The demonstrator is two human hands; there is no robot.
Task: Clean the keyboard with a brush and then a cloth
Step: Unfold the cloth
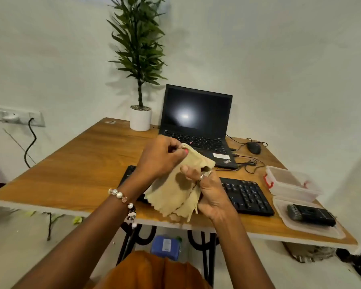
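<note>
Pinching a soft, scallop-edged beige cloth (175, 190): left hand (161, 157) and right hand (211, 195), above the black keyboard (246, 195).

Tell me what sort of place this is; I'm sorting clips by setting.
Probably a home or small office desk: an open laptop, a separate black keyboard and a mouse on a wooden table.

A small home office set against plain white walls: an open black laptop (198, 126) sits at the far edge of a wood-grain desk (81, 163), a potted green plant in a white pot (140, 118) at its far-left corner, a wall socket strip (15, 117) to the left.
</note>
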